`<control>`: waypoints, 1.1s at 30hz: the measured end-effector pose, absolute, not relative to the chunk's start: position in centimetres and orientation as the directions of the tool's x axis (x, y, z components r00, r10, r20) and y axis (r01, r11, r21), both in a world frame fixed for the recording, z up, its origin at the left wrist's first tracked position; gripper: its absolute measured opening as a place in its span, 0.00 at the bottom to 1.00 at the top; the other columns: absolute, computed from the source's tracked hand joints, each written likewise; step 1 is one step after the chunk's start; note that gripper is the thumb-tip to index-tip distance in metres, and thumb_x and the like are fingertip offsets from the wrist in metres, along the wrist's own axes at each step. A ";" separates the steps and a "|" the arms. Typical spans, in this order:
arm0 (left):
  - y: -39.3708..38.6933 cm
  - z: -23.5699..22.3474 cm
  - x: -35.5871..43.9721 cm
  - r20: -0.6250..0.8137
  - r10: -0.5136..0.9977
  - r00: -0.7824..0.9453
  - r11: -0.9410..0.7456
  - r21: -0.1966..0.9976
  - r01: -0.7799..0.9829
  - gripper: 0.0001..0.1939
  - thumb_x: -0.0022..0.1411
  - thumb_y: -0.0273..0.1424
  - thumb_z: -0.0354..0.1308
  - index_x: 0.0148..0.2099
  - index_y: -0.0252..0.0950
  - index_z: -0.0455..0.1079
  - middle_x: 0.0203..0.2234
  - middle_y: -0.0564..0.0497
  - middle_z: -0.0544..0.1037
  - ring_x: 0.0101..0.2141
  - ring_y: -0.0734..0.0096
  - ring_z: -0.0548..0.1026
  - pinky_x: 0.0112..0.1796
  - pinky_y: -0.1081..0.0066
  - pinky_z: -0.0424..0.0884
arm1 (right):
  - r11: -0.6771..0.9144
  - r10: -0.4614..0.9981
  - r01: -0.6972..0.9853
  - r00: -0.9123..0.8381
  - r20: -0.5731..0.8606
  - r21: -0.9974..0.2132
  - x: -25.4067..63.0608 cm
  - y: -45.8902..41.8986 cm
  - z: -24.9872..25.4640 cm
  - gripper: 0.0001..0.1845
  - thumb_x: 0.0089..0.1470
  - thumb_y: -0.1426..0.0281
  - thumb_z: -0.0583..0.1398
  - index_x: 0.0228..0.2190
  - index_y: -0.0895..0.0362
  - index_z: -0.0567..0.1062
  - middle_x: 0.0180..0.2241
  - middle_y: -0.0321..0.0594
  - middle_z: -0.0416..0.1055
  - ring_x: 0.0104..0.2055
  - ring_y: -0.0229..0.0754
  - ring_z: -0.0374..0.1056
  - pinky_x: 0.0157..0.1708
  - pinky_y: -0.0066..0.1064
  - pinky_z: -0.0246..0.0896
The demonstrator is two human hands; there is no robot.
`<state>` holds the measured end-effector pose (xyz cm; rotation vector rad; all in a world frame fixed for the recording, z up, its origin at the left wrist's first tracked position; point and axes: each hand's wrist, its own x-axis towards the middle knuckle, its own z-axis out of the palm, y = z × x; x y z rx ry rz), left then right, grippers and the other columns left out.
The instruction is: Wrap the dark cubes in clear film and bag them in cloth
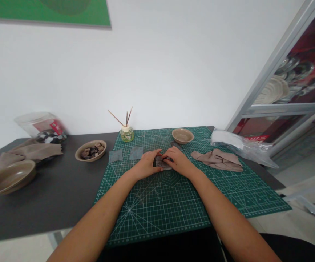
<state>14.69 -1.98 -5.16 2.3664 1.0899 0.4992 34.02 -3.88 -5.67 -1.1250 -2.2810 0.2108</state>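
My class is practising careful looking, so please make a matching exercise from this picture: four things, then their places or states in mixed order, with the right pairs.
Things
1. Bottle with sticks
2. Bowl of brown pieces
3. Left hand and right hand
4. Cloth nearest the plastic bag

Places or states
A. On the dark desk, left of the mat
B. Crumpled, on the right part of the mat
C. By the mat's far left corner
D. At a small greyish-brown item over the mat

Right pairs: 1-C, 2-A, 3-D, 4-B
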 end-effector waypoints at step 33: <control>-1.8 -5.3 14.6 0.136 0.776 0.616 -0.571 0.565 0.595 0.39 0.50 0.32 0.66 0.62 0.34 0.56 0.54 0.41 0.70 0.55 0.52 0.67 0.55 0.54 0.61 | 0.564 0.825 0.666 -0.432 0.365 -0.489 33.2 -4.4 -5.3 0.08 0.50 0.81 0.61 0.31 0.57 0.73 0.33 0.39 0.71 0.40 0.42 0.63 0.42 0.35 0.59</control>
